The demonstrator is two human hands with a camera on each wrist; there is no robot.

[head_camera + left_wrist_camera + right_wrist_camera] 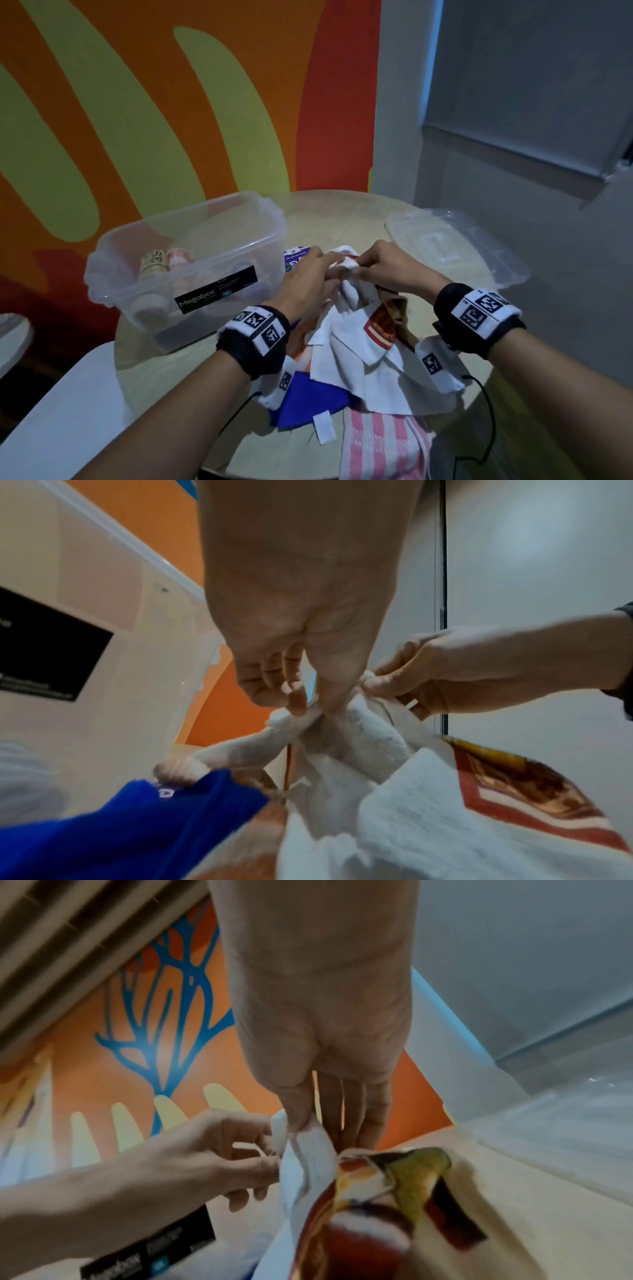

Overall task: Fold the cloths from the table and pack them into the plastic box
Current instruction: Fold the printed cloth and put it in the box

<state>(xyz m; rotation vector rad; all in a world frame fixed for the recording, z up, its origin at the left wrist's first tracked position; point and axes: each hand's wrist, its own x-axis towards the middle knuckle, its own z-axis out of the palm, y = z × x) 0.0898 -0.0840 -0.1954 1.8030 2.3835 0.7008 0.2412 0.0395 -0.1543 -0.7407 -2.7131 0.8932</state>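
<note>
The plastic box [191, 260], clear and lidless, stands just left of the left hand's fingers, with rolled items inside and a black label on its near wall. The left hand [305, 279] reaches forward from a banded wrist, palm turned down, its fingers [274, 685] curled and pressed against the thumb, pinching an edge of the white cloth [346, 346]. That cloth bunches up between both sets of fingertips and falls back toward the wrists, a red and gold printed patch showing on the part below the right hand. Under it, beneath the left wrist, lies a blue cloth [308, 397]; nearer the body, a pink striped cloth [380, 445]. The right hand [387, 265] meets the left almost knuckle to knuckle, thumb and forefinger clamped on the same bunched edge, the other fingers [356, 1118] held straight and close together. Right of those fingers, well apart, the clear lid [455, 246] lies flat on the round table [342, 205].
</note>
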